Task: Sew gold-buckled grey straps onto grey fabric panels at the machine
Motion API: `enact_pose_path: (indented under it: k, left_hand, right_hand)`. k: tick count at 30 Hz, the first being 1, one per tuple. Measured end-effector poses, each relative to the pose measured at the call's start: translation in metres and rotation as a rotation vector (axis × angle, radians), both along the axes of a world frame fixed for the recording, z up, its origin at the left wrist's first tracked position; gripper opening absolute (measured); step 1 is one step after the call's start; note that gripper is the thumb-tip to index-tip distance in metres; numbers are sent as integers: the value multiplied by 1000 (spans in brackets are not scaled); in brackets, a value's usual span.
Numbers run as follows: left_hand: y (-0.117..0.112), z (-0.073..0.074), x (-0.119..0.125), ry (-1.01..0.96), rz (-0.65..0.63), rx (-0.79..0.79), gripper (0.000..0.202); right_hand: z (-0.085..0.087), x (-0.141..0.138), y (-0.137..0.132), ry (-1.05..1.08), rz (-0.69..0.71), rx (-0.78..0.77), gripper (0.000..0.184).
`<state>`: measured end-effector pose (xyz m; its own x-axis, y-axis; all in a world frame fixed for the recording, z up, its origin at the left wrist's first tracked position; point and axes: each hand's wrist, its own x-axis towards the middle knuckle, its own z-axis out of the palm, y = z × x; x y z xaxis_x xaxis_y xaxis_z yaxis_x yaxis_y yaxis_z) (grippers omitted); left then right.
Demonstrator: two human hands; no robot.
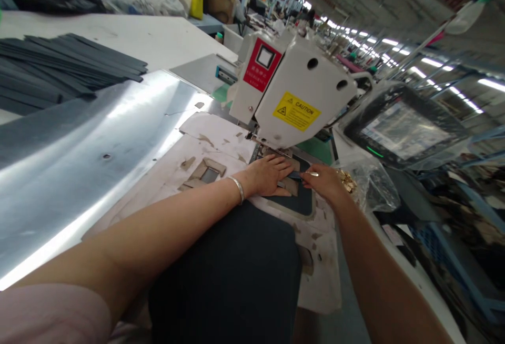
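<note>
Left hand (270,175) flat, dark strip (295,174) pinched by right hand (321,181) — either could get nipped below the sewing-machine head (303,83) if it's triggered.

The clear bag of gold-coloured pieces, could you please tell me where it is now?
In the head view, the clear bag is right of centre, beside the right hand and below the screen.

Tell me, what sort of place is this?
Probably a factory workshop, perhaps for sewn goods: a white machine head with a yellow CAUTION label, a pile of dark strips on the worktop, and rows of ceiling lights beyond.
</note>
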<state>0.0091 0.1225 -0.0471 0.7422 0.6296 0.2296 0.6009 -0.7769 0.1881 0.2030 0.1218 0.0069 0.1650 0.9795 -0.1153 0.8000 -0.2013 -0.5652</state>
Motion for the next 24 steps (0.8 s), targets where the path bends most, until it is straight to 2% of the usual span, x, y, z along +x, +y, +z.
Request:
enact_pose_path:
  k: [3,6,9,20,24]
  left_hand:
    - [0,1,0,2,2,-8,75]
    - [0,1,0,1,-7,-23,75]
    - [1,0,0,-2,-14,-22,76]
    - [2,3,2,65,-3,-43,77]
    - [1,5,2,72,3,-52,77]
  right_hand:
    - [5,-2,-2,393,-103,-89,24]
    - [5,-1,-4,631,-187,-145,25]
    - [5,0,-5,653,-225,-161,26]
    - [-5,4,-4,653,-205,-158,30]
    - [-9,2,-8,697,-267,-134,32]
